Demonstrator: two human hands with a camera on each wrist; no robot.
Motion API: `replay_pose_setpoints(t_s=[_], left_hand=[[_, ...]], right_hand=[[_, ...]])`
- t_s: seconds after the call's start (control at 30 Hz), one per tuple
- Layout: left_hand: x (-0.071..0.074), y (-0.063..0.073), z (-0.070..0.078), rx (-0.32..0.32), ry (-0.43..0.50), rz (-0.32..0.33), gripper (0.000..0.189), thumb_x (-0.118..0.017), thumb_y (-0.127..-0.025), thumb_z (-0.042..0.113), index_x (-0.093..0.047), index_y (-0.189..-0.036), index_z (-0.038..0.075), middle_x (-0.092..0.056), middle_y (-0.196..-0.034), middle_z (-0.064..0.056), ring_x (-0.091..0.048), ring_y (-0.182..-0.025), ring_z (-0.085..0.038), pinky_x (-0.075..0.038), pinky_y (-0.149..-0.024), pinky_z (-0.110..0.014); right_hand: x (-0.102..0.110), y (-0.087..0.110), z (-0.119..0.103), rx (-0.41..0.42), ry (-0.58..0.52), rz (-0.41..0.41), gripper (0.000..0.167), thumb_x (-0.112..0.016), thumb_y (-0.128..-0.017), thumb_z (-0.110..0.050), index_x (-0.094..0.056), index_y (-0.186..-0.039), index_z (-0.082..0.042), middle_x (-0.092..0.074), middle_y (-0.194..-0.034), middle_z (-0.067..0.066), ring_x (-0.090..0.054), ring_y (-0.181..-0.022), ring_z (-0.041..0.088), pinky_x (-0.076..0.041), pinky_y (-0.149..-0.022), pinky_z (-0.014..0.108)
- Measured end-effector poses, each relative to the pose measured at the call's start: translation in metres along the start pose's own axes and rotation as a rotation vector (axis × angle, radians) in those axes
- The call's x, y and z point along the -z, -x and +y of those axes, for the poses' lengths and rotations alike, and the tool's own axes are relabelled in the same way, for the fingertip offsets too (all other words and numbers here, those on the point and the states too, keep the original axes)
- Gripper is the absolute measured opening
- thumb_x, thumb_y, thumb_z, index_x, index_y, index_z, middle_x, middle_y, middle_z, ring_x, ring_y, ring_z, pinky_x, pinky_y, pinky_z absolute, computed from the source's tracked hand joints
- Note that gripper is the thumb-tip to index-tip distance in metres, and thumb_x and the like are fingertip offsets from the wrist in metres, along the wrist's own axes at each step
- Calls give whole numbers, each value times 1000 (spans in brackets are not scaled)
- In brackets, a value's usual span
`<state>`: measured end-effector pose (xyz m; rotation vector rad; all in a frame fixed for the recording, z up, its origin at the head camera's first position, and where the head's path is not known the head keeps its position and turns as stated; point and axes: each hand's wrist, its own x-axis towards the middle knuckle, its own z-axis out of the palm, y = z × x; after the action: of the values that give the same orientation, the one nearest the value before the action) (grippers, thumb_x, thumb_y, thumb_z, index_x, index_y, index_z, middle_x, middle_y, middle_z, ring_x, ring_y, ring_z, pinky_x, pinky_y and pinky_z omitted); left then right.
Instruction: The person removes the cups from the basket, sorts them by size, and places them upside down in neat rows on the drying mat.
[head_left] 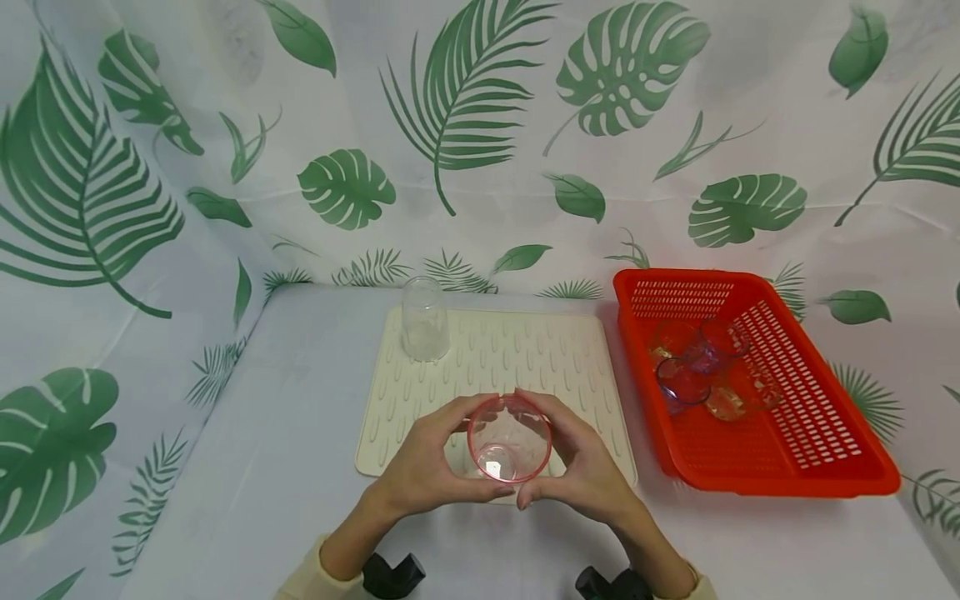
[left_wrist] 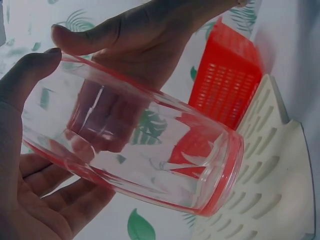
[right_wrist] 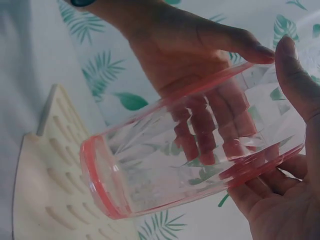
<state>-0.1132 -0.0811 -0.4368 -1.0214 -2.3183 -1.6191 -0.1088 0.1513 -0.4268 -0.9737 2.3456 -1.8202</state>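
Observation:
A clear glass with a pinkish-red tint [head_left: 510, 439] is held between both hands above the front of a cream ridged mat [head_left: 525, 350]. My left hand [head_left: 431, 458] grips its left side, the thumb along the near rim. On the opposite side my right hand [head_left: 585, 462] grips it, thumb also near the rim. Both wrist views show the fingers curled round the glass wall [left_wrist: 165, 155], close to its mouth, with the base [right_wrist: 102, 177] pointing toward the mat. Another clear glass [head_left: 425, 321] stands on the mat's back left corner.
To the right sits a red plastic basket [head_left: 765, 475] with several clear and tinted glasses [head_left: 686, 379] inside. A white cloth [head_left: 247, 433] covers the table, and a leaf-patterned curtain [head_left: 495, 225] hangs behind.

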Motion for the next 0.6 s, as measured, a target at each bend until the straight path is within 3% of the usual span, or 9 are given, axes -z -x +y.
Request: replay_pose_setpoints(t_s=[0.27, 0.43, 0.6], left_hand=[[2, 0, 4, -28, -12, 38, 84, -91, -70, 34, -52, -142, 15, -65, -131, -4, -66, -114, -20, -62, -90, -35], [6, 1, 6, -40, -22, 82, 85, -91, -71, 36, -51, -143, 15, -66, -130, -4, -66, -114, -21, -62, -88, -37], [11, 2, 8, -44, -34, 126, 84, -89, -72, 40, -51, -143, 14, -67, -128, -7, -66, -116, -19, -62, -86, -40]], right_hand=[[-3, 1, 6, -60, -30, -46, 100, -92, -71, -26, -38, -154, -20, -53, -147, 6, -53, -134, 15, -46, -110, 23], [-8, -2, 17, -122, 20, -105, 99, -94, -67, -26, -41, -151, -25, -55, -147, 0, -55, -133, 18, -50, -109, 35], [-16, -4, 34, -137, 42, -155, 90, -93, -70, -23, -47, -146, -19, -60, -142, 6, -57, -131, 22, -48, -112, 41]])
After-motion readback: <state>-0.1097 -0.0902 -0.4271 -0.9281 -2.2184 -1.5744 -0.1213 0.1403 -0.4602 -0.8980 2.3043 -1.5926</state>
